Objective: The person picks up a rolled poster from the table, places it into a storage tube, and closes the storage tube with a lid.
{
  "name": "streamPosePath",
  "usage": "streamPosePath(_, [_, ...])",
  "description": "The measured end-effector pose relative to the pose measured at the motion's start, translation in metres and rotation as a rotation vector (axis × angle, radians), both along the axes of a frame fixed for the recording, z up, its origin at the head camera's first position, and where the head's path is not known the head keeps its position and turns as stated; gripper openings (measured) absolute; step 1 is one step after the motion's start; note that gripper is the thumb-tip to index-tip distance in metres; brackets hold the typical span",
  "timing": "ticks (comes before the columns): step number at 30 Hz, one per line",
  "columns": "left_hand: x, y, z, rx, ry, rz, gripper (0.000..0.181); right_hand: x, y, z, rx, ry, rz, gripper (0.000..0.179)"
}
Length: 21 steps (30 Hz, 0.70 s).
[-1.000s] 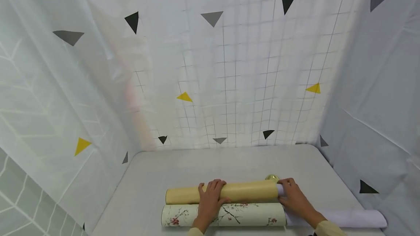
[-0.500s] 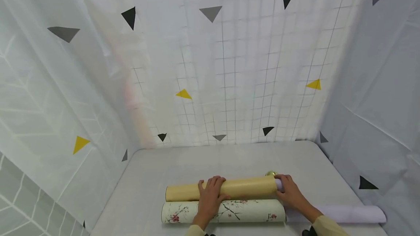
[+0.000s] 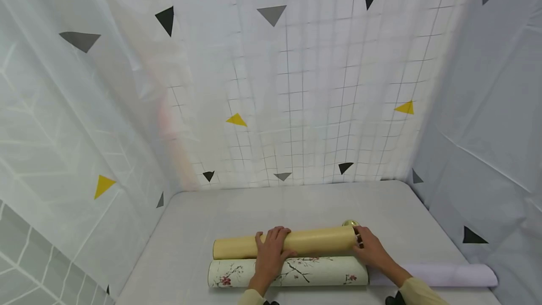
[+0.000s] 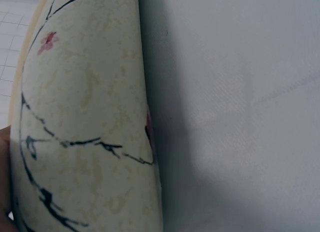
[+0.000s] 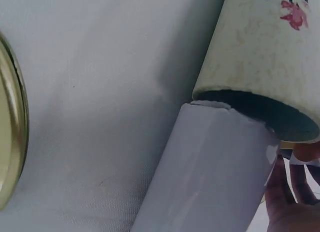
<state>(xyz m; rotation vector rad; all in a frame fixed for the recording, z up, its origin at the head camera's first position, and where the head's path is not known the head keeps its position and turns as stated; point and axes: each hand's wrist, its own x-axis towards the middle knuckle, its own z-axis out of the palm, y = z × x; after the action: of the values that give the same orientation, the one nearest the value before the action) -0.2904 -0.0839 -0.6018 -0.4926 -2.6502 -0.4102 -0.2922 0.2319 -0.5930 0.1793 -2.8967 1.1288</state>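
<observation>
My left hand rests over the yellow tube, fingers curled on its far side and thumb on the near side. At that tube's right end is my right hand; its fingers are bent about the opening, with a bit of white roll between fingers and thumb. Most of this roll is hidden inside the tube. In front lies a cream tube with plum-blossom branches, filling much of the left wrist view. A lavender roll has its end at the cream tube's open mouth.
A gold round object stands behind the yellow tube's right end. Another gold rim shows at the left of the right wrist view. The pale tabletop is enclosed by patterned curtains.
The white roll's end, sticking out of the yellow tube before, now barely shows as my right hand has moved left against the opening. The yellow tube's right end has risen slightly.
</observation>
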Motion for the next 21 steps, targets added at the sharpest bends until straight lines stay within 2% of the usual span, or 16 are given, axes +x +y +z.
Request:
streamPosePath(6, [-0.0023, 0.0007, 0.0000, -0.002, -0.059, 0.008, 0.060, 0.0014, -0.0043, 0.0027, -0.017, -0.029, 0.017, 0.058])
streamPosePath(11, [-0.0055, 0.0014, 0.0017, -0.002, -0.054, 0.007, 0.061, -0.0003, -0.0047, 0.0073, -0.037, -0.047, 0.006, 0.055])
streamPosePath(15, [-0.0044, 0.0008, 0.0022, 0.010, -0.055, 0.007, 0.062, -0.0016, -0.0029, 0.0065, -0.019, -0.032, -0.003, 0.045])
streamPosePath(17, [-0.0032, 0.0005, 0.0021, 0.016, -0.059, 0.005, 0.062, -0.0021, -0.0017, 0.0055, 0.015, -0.014, -0.018, 0.039])
streamPosePath(21, [-0.0011, 0.0011, 0.0023, 0.021, -0.058, 0.001, 0.061, -0.0039, 0.0016, 0.0019, 0.148, 0.041, -0.044, 0.032])
